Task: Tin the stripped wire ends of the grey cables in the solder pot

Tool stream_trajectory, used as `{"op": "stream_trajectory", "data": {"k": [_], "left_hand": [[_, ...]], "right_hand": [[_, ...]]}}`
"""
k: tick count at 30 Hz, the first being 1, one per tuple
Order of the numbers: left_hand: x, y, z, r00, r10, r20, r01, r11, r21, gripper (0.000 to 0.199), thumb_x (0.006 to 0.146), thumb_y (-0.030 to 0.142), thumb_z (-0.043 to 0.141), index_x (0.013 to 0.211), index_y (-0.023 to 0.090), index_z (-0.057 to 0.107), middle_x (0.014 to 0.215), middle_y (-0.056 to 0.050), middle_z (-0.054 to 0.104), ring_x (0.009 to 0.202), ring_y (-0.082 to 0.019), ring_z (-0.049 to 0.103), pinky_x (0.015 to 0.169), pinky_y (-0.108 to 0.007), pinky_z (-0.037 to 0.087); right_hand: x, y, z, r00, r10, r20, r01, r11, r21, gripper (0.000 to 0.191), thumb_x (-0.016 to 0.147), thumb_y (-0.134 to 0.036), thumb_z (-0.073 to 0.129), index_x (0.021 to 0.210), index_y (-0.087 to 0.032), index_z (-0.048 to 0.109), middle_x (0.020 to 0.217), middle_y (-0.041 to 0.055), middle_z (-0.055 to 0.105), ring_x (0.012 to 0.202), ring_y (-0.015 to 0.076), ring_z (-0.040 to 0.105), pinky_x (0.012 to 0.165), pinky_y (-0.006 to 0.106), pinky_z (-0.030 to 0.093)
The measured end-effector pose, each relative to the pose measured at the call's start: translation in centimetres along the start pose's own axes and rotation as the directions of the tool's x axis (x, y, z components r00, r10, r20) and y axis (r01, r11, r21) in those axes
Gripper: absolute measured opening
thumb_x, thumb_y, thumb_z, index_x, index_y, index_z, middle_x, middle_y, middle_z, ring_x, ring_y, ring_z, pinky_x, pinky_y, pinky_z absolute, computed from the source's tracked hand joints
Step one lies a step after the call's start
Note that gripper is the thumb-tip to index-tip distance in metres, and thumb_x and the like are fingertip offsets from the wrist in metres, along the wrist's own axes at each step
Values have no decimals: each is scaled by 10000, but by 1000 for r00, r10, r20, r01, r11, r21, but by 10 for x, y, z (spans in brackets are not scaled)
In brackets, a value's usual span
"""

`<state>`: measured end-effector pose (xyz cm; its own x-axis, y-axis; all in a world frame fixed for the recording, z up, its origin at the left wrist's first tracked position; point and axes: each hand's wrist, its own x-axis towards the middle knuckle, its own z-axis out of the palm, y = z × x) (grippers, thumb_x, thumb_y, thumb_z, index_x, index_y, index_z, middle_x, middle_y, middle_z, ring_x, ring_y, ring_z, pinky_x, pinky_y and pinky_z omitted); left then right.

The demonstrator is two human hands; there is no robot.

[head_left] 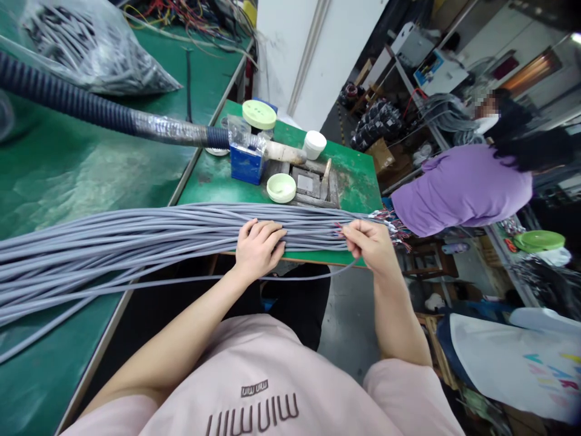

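Observation:
A thick bundle of long grey cables [181, 225] runs across the green bench. My left hand [259, 245] rests on top of it with bent, slightly parted fingers, not closed round any cable. Toward the bundle's right end, my right hand [370, 242] pinches one grey cable [313, 277], which sags below the bench edge in a loose curve. Small red and blue wire ends [338, 229] poke out beside my right fingertips. Beyond that hand, many cable ends [399, 233] fan out with stripped coloured wires.
Behind the bundle stand a small solder-pot-like block [308, 183] with a scraper [325, 178], a pale green lid [281, 188], a white cup [314, 144] and a blue box [246, 163]. A ribbed hose [113, 118] crosses from the left. A person in purple [463, 188] is at right.

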<state>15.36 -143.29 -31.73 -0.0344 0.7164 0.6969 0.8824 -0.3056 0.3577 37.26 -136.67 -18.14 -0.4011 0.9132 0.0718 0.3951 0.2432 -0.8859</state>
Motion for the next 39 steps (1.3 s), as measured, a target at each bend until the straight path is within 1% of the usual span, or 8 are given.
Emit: {"op": "stream_trajectory", "data": {"k": [3,6,9,11,17,23,32,39], "left_hand": [[7,3,-10,997,-57,55,60,997,-44,205,846,281,573,1031,242,649,1097,-36,692,1059,-221,590,1023,-450,306],[21,0,-24,989,-120,82,124,991,-46,190,872,321,546,1008,232,645,1074,-35,695,1045,-212,590,1002,-438,318],[35,-10,-31,978,-184,102,183,983,23,246,873,365,538,1047,225,642,1128,-51,673,1094,-245,561,995,-451,315],[40,-17,-29,967,-209,142,198,976,87,278,871,392,533,1055,218,648,1137,-66,670,1098,-274,554,994,-476,302],[41,-22,-17,961,-209,182,176,968,179,298,893,433,500,1002,214,669,1096,-71,695,1052,-294,574,981,-501,286],[40,-18,-21,956,-207,209,165,965,202,308,904,441,481,1002,220,672,1089,-55,694,1030,-265,569,968,-475,301],[41,-13,-19,948,-246,202,190,946,261,381,894,425,477,1170,205,620,1285,-114,588,1186,-306,494,1028,-522,247],[42,-13,-17,940,-249,232,175,938,299,392,904,445,443,1155,215,637,1158,-116,653,1056,-311,538,912,-492,322]], "right_hand": [[-36,14,-22,984,65,-164,-53,996,74,288,759,-421,686,652,-158,641,446,-25,517,336,60,404,332,185,258],[-78,41,-47,920,235,-315,-159,956,249,267,723,-423,727,672,-170,658,443,-24,511,329,60,399,320,178,253],[-108,62,-57,866,348,-360,-222,911,349,269,682,-411,758,641,-169,647,420,-25,500,312,56,384,314,175,244],[-115,65,-50,869,352,-347,-237,913,333,280,703,-416,743,644,-164,637,413,-28,496,309,53,378,315,173,238],[-79,42,8,973,207,-105,-173,947,270,345,795,-431,642,599,-160,557,416,-42,501,315,43,357,336,178,240],[-45,16,53,992,80,95,-103,957,271,345,815,-400,610,578,-173,506,389,-61,461,325,41,349,375,182,270],[-35,12,60,982,48,185,-93,964,248,317,820,-400,597,607,-172,543,376,-64,448,318,50,334,375,195,267],[-36,13,60,981,27,194,-76,966,248,311,825,-404,588,622,-170,551,377,-68,444,317,50,332,379,194,277]]}}
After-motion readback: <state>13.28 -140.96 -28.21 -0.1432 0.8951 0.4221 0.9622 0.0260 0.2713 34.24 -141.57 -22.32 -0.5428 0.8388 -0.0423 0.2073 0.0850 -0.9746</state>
